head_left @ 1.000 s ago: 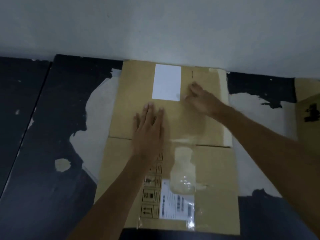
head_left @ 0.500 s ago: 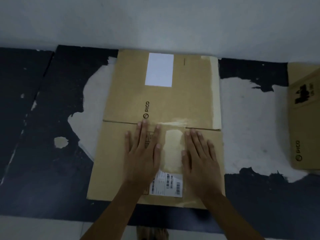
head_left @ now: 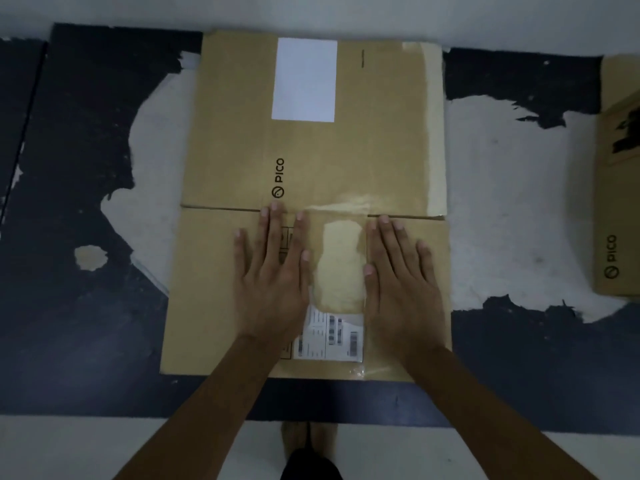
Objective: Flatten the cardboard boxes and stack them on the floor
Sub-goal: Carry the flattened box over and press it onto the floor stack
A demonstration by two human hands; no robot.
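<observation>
A flattened brown cardboard box (head_left: 374, 140) lies on the floor in the middle of the head view, its far edge at the wall. It carries a white label, a PICO print and a shipping label near me. My left hand (head_left: 273, 282) presses flat on its near panel with straight fingers. My right hand (head_left: 403, 289) presses flat beside it, on the other side of a patch of tape. Both sets of fingertips reach the fold line across the box.
A second brown PICO box (head_left: 620, 202) stands at the right edge, partly cut off. The floor (head_left: 69, 323) is dark with worn pale patches. A pale wall (head_left: 311, 8) runs along the far side. My feet show at the bottom.
Both hands drew back from the far panel to the near panel and now lie flat side by side. The view shifted back, so the second box shows more at right.
</observation>
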